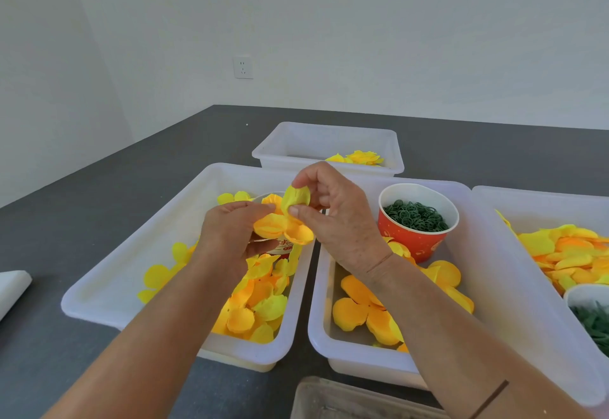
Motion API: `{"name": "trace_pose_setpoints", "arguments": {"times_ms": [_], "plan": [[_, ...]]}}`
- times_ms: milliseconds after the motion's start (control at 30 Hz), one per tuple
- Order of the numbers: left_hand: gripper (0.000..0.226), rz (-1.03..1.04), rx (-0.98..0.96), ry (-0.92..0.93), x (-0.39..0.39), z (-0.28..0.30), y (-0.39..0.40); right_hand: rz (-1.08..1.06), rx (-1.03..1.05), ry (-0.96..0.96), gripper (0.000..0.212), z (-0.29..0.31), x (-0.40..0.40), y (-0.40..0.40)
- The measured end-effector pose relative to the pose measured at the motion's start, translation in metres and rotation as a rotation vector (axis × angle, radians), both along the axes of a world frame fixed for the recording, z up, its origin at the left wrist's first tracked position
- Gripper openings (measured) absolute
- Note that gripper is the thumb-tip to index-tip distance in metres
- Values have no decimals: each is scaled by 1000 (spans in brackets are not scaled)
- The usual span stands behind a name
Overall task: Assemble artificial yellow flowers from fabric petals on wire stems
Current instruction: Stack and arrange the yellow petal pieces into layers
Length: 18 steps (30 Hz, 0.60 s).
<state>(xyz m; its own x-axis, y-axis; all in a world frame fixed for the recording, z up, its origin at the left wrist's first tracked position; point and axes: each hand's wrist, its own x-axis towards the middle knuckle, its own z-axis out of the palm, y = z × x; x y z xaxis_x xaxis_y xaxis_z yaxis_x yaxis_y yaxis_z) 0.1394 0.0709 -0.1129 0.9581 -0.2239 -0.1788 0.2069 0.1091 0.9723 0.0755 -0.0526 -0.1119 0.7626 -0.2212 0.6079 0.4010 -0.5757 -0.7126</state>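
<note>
Pinching a small pale-yellow fabric petal (296, 197) between thumb and forefinger above the left white plastic tray (108, 290), the right hand (333, 211) looks to need gentle edge grips, while the left hand (230, 234) cradles the floppy, featherlight orange-yellow petal cluster (280, 227).

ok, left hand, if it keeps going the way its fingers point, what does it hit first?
The left hand points right, already on the petals it holds. Beyond them, likely the right hand; depth is unclear.
</note>
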Motion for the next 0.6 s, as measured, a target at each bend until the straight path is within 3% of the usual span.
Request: {"name": "trace_pose_setpoints", "arguments": {"times_ms": [100, 200, 400, 500, 600], "plan": [[18, -19, -45, 114, 4, 0, 1, 44, 116, 34, 34, 1, 1, -1], [9, -28, -109, 204, 6, 1, 3, 58, 216, 30, 29, 3, 2, -2], [12, 44, 143, -160, 0, 1, -1, 12, 55, 99, 6, -2, 2, 0], [20, 18, 219, -259, -1, 0, -3, -7, -67, 105, 6, -3, 3, -2], [19, 39, 316, -316, 1, -3, -4, -49, -51, 39, 4, -2, 2, -2]]}}
